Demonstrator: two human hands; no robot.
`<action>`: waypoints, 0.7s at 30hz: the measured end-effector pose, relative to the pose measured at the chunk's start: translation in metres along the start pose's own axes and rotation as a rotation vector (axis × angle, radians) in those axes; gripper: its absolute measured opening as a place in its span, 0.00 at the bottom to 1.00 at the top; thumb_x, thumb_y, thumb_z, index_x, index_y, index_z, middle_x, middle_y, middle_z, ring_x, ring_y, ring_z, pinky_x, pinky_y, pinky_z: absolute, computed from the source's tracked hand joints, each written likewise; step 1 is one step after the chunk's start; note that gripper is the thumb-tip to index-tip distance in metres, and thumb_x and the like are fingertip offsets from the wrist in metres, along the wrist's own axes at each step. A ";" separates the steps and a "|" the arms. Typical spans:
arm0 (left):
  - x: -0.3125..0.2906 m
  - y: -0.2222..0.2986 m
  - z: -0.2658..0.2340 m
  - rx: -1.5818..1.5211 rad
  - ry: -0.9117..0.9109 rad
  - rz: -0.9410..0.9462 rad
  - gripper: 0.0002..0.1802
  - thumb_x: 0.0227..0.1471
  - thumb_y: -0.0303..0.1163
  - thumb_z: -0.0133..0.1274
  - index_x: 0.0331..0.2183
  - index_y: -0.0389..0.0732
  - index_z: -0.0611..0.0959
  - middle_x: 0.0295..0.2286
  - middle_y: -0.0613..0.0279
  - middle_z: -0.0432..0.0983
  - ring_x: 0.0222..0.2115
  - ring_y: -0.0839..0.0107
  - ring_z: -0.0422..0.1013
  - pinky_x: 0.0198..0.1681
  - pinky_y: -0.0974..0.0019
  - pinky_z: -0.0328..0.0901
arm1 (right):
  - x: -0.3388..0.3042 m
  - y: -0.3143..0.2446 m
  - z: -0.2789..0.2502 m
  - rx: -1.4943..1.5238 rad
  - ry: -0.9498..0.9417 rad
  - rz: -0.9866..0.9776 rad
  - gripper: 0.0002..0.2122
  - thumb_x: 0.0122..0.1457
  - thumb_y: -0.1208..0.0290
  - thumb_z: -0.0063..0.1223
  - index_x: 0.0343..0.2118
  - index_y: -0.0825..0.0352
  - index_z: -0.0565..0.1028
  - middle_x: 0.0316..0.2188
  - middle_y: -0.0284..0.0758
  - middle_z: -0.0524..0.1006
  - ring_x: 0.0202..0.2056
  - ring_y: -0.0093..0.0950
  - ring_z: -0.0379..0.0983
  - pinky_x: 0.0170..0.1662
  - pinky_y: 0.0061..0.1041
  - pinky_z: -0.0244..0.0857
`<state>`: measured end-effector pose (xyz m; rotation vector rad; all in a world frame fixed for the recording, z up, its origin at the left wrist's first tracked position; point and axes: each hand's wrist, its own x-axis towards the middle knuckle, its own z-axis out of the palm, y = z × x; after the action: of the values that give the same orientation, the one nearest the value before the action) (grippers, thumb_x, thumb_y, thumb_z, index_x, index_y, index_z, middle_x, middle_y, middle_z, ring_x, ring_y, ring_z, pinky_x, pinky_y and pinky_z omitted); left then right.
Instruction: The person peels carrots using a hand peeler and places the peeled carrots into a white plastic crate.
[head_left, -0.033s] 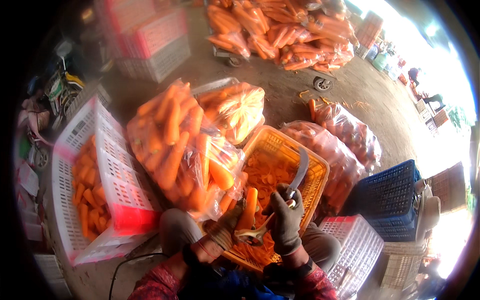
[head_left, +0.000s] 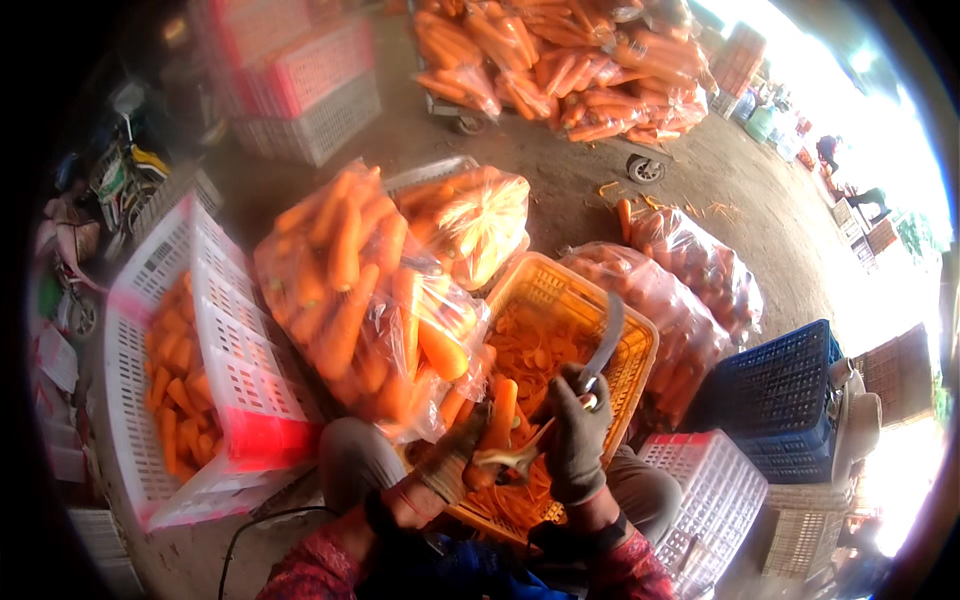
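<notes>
My gloved left hand [head_left: 452, 462] is closed round the lower part of a carrot [head_left: 502, 408], which points up and away over an orange crate [head_left: 645, 375]. Carrot peelings [head_left: 530, 345] lie inside that crate, between my knees. In my gloved right hand [head_left: 578, 445] are two tools. A knife [head_left: 606, 338] with a curved blade sticks up from the fist. The other, a peeler [head_left: 512, 458] with a pale yellowish frame, reaches left to the carrot's lower part. Whether its blade touches the carrot I cannot tell.
Clear bags of carrots [head_left: 345, 290] stand ahead to the left, beside a white-and-pink crate [head_left: 250, 370] of carrots. More filled bags [head_left: 690, 270] lie beyond the orange crate. A blue crate [head_left: 770, 400] and white crate [head_left: 710, 490] sit right. A wheeled cart [head_left: 640, 155] carries bagged carrots.
The knife and my right hand have shifted slightly to the right. My left hand and the carrot have moved only a little, with the carrot now a bit more upright.
</notes>
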<state>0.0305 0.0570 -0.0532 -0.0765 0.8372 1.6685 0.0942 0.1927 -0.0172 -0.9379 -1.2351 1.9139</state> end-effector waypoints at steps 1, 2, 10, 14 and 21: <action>-0.001 0.000 -0.001 -0.287 -0.017 -0.153 0.20 0.58 0.43 0.46 0.41 0.35 0.76 0.29 0.58 0.75 0.33 0.70 0.73 0.33 0.71 0.68 | 0.009 -0.004 -0.003 0.007 -0.005 -0.012 0.12 0.54 0.74 0.53 0.40 0.71 0.68 0.22 0.31 0.69 0.18 0.22 0.67 0.21 0.20 0.64; -0.001 0.000 -0.002 -0.572 0.011 -0.310 0.21 0.57 0.45 0.47 0.42 0.35 0.76 0.29 0.59 0.75 0.32 0.70 0.73 0.33 0.72 0.68 | 0.021 -0.008 -0.006 0.014 -0.010 -0.024 0.12 0.54 0.73 0.53 0.40 0.71 0.68 0.22 0.31 0.69 0.18 0.22 0.67 0.21 0.20 0.64; -0.054 0.016 0.022 0.054 -0.072 0.003 0.16 0.55 0.34 0.53 0.44 0.38 0.75 0.34 0.65 0.74 0.31 0.75 0.71 0.33 0.74 0.67 | 0.070 -0.012 -0.038 -0.023 0.118 -0.196 0.07 0.53 0.72 0.55 0.34 0.64 0.70 0.19 0.26 0.68 0.16 0.20 0.64 0.18 0.20 0.59; -0.035 0.034 0.014 0.648 -0.209 0.151 0.19 0.55 0.40 0.54 0.44 0.39 0.74 0.27 0.69 0.70 0.26 0.80 0.68 0.29 0.76 0.64 | 0.033 0.036 -0.054 -0.579 -0.083 -0.780 0.15 0.49 0.75 0.57 0.41 0.65 0.70 0.23 0.30 0.70 0.20 0.26 0.70 0.22 0.24 0.64; -0.038 0.041 0.016 0.887 -0.192 0.365 0.15 0.56 0.41 0.53 0.37 0.38 0.76 0.23 0.69 0.69 0.23 0.81 0.66 0.27 0.76 0.62 | -0.031 -0.010 -0.038 -1.150 -0.097 -1.166 0.17 0.45 0.74 0.59 0.40 0.65 0.70 0.21 0.35 0.70 0.22 0.35 0.69 0.25 0.32 0.63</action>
<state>0.0117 0.0331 -0.0039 0.8754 1.4242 1.4558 0.1437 0.1871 -0.0124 -0.3486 -2.2709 0.2528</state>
